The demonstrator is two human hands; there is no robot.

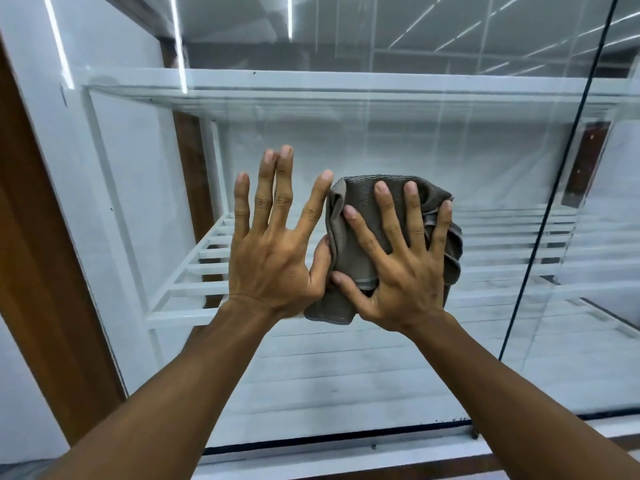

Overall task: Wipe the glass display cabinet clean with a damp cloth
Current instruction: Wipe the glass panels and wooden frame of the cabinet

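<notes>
Head view, facing the front glass pane point(346, 375) of the glass display cabinet point(311, 81). The grey cloth point(356, 194) lies bunched against the middle of the pane, with one loose corner hanging below the rest. The right hand point(398, 268) presses it flat to the pane, fingers straight and spread, not curled round it. The left hand point(273, 258) rests bare on the pane just left of the cloth, fingers likewise straight and spread, its thumb at the cloth's left edge. Behind the pane stand white slatted shelves point(194, 268); at the pane's right edge runs a dark seam point(540, 237).

Likely faults from this position:
- The bare left palm on the pane would probably leave fresh prints on glass meant to be cleaned.
- A crumpled cloth probably touches the pane only in part, so streaks may remain.
- Held only by flat pressure, the cloth could slide out from under the right hand on a fast stroke.
</notes>
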